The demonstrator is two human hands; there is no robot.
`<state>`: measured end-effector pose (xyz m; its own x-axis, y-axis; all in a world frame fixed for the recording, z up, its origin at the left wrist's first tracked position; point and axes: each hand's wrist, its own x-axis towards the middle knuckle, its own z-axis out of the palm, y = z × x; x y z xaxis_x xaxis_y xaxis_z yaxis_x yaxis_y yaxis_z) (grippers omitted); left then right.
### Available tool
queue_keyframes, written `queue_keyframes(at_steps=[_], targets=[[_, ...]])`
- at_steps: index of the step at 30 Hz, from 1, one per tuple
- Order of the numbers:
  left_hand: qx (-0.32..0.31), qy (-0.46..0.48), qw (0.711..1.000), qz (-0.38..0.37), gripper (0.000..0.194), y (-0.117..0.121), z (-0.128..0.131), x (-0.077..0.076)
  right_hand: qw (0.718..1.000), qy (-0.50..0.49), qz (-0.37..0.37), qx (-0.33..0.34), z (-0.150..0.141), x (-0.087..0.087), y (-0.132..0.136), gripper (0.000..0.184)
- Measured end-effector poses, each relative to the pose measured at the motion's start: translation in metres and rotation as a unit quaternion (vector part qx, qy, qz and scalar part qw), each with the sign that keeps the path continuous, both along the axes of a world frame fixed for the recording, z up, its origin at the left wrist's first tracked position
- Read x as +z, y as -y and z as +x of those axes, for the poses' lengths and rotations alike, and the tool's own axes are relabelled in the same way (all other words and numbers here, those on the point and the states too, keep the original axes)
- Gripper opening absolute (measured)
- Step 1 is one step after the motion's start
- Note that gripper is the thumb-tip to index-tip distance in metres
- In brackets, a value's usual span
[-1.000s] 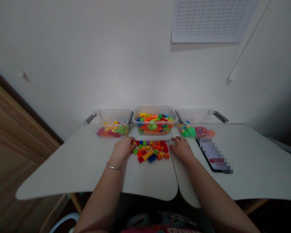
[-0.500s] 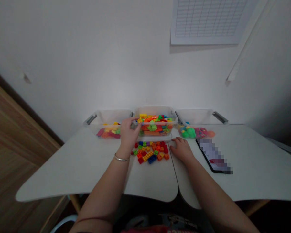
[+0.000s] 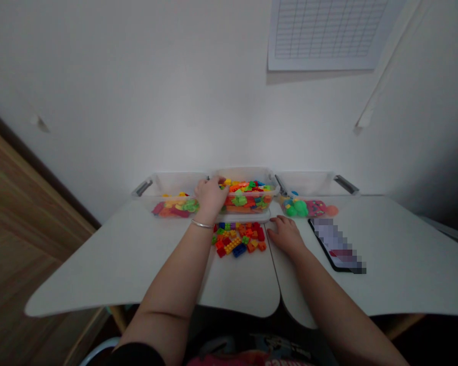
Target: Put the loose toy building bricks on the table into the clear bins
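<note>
My left hand (image 3: 210, 197) reaches over the left rim of the middle clear bin (image 3: 269, 189), which is full of coloured bricks; its fingers curl down toward the bricks and I cannot see what they hold. My right hand (image 3: 285, 235) rests flat on the white table (image 3: 137, 259) with fingers spread, just right of a small pile of loose bricks (image 3: 238, 238) in red, orange, yellow, green and blue.
A clear bin (image 3: 168, 189) with a few bricks stands at the left and another (image 3: 313, 187) with green and pink toys at the right. A dark phone (image 3: 338, 244) lies right of my right hand. A wall rises just behind the bins.
My left hand has lifted from the left edge of the loose pile and moved up and forward over the middle bin. My right hand has stayed put.
</note>
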<state>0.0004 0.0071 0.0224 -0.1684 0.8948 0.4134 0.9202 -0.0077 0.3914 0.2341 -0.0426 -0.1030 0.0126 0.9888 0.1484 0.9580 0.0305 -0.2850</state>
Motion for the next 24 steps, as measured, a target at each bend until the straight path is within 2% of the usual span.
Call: queue_keyframes(at_steps=[4,9,13,17,20,24], targets=[[-0.015,0.0,1.0,0.015,0.032,-0.001,-0.003,-0.002,1.0,0.003,0.0,0.0,0.0,-0.001,0.0,0.047],[-0.072,0.045,0.992,0.094,0.031,0.004,-0.015,-0.015,1.0,0.005,-0.004,0.002,0.0,0.0,-0.001,0.048],[-0.103,0.08,0.973,0.193,0.027,0.024,-0.026,-0.026,1.0,0.006,-0.005,-0.002,0.0,-0.001,-0.002,0.049],[-0.104,0.088,0.964,0.227,0.016,0.047,-0.038,-0.03,1.0,0.001,-0.002,-0.006,0.0,-0.003,-0.002,0.049],[-0.125,0.047,0.974,0.182,0.012,0.057,-0.046,-0.032,1.0,0.0,-0.003,-0.005,0.001,-0.004,-0.003,0.049],[-0.145,0.002,0.989,-0.003,0.012,0.059,-0.052,-0.041,1.0,0.002,-0.007,-0.003,0.0,-0.003,-0.003,0.049]])
